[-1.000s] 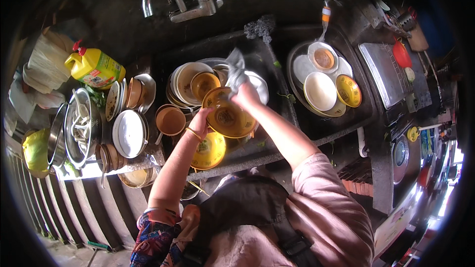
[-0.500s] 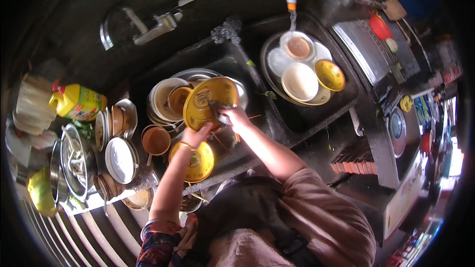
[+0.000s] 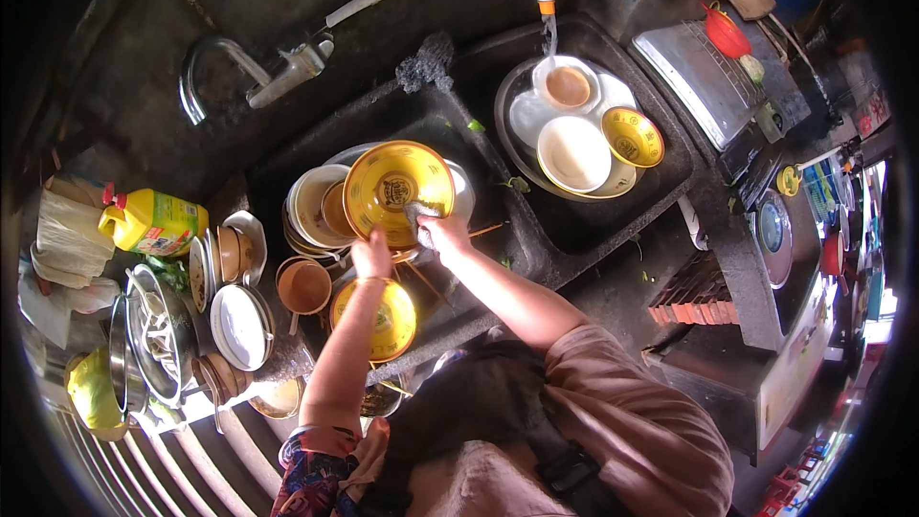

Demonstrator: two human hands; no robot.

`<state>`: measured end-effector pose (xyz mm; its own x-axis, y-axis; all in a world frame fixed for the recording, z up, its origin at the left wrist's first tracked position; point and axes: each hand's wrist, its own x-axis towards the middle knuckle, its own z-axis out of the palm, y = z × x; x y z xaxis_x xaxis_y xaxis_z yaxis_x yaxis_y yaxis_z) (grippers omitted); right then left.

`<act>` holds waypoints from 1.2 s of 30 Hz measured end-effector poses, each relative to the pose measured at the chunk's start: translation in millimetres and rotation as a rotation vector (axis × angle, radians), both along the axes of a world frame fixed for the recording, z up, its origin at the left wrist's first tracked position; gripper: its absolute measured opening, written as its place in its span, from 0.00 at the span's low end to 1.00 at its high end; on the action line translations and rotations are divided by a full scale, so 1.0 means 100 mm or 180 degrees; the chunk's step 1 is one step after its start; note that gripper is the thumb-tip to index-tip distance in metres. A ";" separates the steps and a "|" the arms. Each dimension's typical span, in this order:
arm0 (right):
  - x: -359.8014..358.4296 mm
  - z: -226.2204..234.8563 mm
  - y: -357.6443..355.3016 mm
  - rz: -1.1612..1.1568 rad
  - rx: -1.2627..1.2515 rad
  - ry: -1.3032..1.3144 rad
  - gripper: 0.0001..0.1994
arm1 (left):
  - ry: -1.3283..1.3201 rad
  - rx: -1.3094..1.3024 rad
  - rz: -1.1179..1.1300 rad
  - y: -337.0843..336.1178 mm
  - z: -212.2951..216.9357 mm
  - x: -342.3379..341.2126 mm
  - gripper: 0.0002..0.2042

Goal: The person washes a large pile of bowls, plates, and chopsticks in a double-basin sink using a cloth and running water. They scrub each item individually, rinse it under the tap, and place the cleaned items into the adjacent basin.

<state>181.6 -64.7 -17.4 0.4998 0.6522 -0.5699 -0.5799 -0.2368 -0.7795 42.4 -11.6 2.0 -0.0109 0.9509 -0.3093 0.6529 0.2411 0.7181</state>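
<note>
Over the left sink basin, my left hand (image 3: 371, 255) grips the near rim of a yellow bowl (image 3: 383, 172), which is tilted so that its inside shows. My right hand (image 3: 442, 237) is closed on a grey scrubber (image 3: 418, 217) and presses it against the bowl's right inner side. Below my wrists sits a second yellow bowl (image 3: 388, 321). Left of the held bowl are stacked pale bowls (image 3: 308, 208) and a brown cup (image 3: 304, 287). Chopsticks (image 3: 426, 280) lie under my hands, partly hidden.
In the right basin (image 3: 661, 187), water runs from a tap with an orange band (image 3: 546, 2) onto bowls in a round tray (image 3: 504, 129). A chrome faucet (image 3: 258, 72) rises behind the left basin. Stacked dishes (image 3: 239, 325), a yellow jug (image 3: 158, 222) and a metal basin (image 3: 182, 364) crowd the left side.
The yellow bowl has turned so that more of its inside faces up. My right hand with the scrubber has shifted slightly left and down on it. The whole view has shifted a little.
</note>
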 end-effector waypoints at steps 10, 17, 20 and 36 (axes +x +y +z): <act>0.06 -0.02 -0.04 0.0159 -0.0033 -0.0650 0.09 | 0.0088 0.0166 -0.0265 0.15 -0.01 -0.03 0.22; 0.67 0.02 -0.27 0.0877 0.0240 -0.0960 0.11 | -0.0644 -0.1837 -0.1098 0.13 0.76 0.16 0.19; 0.65 0.17 -0.25 0.0765 -0.0148 -0.0926 0.09 | -0.0840 -0.1203 -0.0940 0.24 0.61 0.21 0.18; 1.33 0.99 -1.09 -0.1419 0.0810 0.0486 0.10 | -0.0197 -0.1422 -0.1348 0.69 0.62 2.67 0.16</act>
<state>314.9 -173.6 81.8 0.6838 0.5225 -0.5093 -0.6923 0.2439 -0.6791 309.8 57.3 64.2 0.3699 0.6472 -0.6665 0.7180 0.2561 0.6472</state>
